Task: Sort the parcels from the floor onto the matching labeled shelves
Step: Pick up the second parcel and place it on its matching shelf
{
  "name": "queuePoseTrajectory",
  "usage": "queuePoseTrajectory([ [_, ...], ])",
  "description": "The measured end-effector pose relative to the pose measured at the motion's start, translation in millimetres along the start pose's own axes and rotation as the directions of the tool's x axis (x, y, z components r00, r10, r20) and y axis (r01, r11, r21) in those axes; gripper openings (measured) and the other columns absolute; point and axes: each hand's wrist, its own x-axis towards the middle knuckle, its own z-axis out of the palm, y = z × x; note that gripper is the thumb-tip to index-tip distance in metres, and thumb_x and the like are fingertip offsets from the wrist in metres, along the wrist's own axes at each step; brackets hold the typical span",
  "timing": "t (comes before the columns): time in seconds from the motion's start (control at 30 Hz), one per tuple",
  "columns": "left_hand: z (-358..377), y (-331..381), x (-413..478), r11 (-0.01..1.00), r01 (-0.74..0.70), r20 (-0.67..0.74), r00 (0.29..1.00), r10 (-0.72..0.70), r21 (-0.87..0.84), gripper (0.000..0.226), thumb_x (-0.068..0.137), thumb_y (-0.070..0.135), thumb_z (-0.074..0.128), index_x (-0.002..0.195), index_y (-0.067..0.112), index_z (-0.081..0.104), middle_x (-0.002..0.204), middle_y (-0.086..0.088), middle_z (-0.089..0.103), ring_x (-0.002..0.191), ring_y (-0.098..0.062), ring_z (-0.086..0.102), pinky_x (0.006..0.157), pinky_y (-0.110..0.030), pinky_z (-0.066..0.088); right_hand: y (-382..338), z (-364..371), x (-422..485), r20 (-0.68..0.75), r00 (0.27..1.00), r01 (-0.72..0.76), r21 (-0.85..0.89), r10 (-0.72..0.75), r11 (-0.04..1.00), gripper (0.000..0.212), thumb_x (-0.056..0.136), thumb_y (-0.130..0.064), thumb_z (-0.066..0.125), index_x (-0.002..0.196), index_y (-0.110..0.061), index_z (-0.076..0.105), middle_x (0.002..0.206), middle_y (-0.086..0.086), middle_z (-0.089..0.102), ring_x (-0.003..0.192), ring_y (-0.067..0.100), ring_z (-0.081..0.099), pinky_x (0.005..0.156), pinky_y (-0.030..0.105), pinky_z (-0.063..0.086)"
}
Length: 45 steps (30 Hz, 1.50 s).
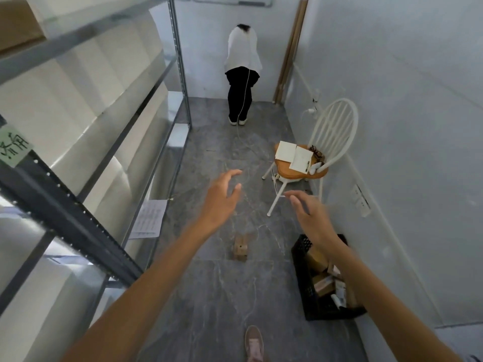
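Note:
A small brown cardboard parcel (240,248) lies on the grey floor between my arms. A black plastic crate (308,288) by the right wall holds several brown and white parcels (325,283). My left hand (222,198) and my right hand (311,215) are both stretched forward above the floor, fingers spread, holding nothing. The right forearm crosses over the crate. A metal shelf rack (78,218) runs along the left, with a green handwritten label (14,146) on its post.
A white chair (332,137) with papers, a pen and glasses on its wooden seat stands by the right wall. Another person (243,71) bends over at the far end, a cable trailing behind. A printed sheet (149,218) lies by the rack. My shoe (253,343) shows below.

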Motion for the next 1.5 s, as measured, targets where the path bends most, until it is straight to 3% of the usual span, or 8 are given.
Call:
queuePoseTrajectory([
  [0.4,62,-29,98,0.978,0.176,0.004,0.984,-0.177,-0.108,0.034,0.095,0.014,0.048,0.127,0.009,0.052,0.131,-0.007,0.056,0.123,-0.019,0.051,0.106,-0.034,0.039,57,-17,100,0.144,0.989,-0.032,-0.008,0.033,0.999,0.035,0.098,-0.035,0.038,0.117,-0.018,0.061,0.113,0.002,0.066,0.102,0.014,0.060,0.090,0.037,0.050],
  [0.57,71,-65,133,0.936,0.309,0.076,0.951,-0.300,-0.170,0.030,0.095,0.017,0.048,0.124,0.011,0.054,0.126,-0.007,0.059,0.118,-0.018,0.054,0.101,-0.034,0.042,76,-8,139,0.209,0.973,-0.105,0.019,0.099,0.994,0.031,0.098,-0.030,0.040,0.122,-0.018,0.056,0.115,0.000,0.064,0.102,0.012,0.058,0.082,0.023,0.046],
  [0.7,82,-112,166,0.812,0.565,0.320,0.804,-0.501,-0.149,0.030,0.095,0.025,0.048,0.123,0.015,0.053,0.128,-0.010,0.058,0.118,-0.022,0.055,0.095,-0.030,0.042,97,17,170,0.260,0.932,-0.273,0.041,0.253,0.961,0.033,0.098,-0.029,0.042,0.129,-0.018,0.048,0.111,-0.002,0.059,0.095,0.008,0.054,0.069,0.012,0.041],
  [0.83,96,-157,195,0.716,0.696,0.470,0.650,-0.597,-0.054,0.028,0.098,0.025,0.042,0.120,0.011,0.052,0.111,-0.003,0.057,0.096,-0.012,0.052,0.069,-0.016,0.040,132,53,199,0.306,0.860,-0.427,-0.010,0.409,0.904,0.034,0.096,-0.031,0.044,0.124,-0.014,0.054,0.118,0.006,0.062,0.109,0.020,0.058,0.091,0.031,0.046],
  [1.13,149,-279,239,0.619,0.778,0.519,0.487,-0.703,0.108,0.015,0.098,0.018,0.041,0.090,0.016,0.054,0.084,-0.004,0.055,0.069,-0.007,0.046,0.055,-0.014,0.036,228,130,242,0.401,0.660,-0.706,0.042,0.636,0.706,0.028,0.098,-0.030,0.042,0.105,-0.012,0.061,0.107,0.010,0.064,0.101,0.023,0.060,0.081,0.029,0.048],
  [1.27,198,-361,247,0.584,0.792,0.517,0.430,-0.740,0.177,0.022,0.097,0.018,0.041,0.093,0.010,0.062,0.099,-0.008,0.054,0.090,-0.017,0.048,0.060,-0.024,0.035,301,180,256,0.397,0.617,-0.742,0.004,0.680,0.671,0.026,0.097,-0.028,0.043,0.098,-0.012,0.064,0.106,0.014,0.066,0.099,0.025,0.062,0.093,0.039,0.049],
  [1.4,280,-478,237,0.518,0.836,0.498,0.376,-0.782,0.181,0.021,0.096,0.021,0.043,0.095,0.012,0.063,0.109,-0.013,0.061,0.100,-0.025,0.057,0.078,-0.032,0.045,408,271,270,0.433,0.513,-0.790,-0.099,0.741,0.606,0.040,0.098,-0.024,0.043,0.101,0.009,0.063,0.104,0.029,0.064,0.098,0.038,0.062,0.091,0.049,0.048],
  [1.5,353,-581,222,0.463,0.858,0.465,0.325,-0.824,0.221,0.035,0.097,0.022,0.044,0.121,0.000,0.056,0.129,-0.025,0.055,0.117,-0.038,0.054,0.100,-0.045,0.043,495,359,285,0.447,0.438,-0.844,-0.096,0.780,0.528,0.038,0.097,-0.019,0.043,0.103,0.013,0.062,0.110,0.031,0.063,0.102,0.040,0.061,0.090,0.044,0.047],
])
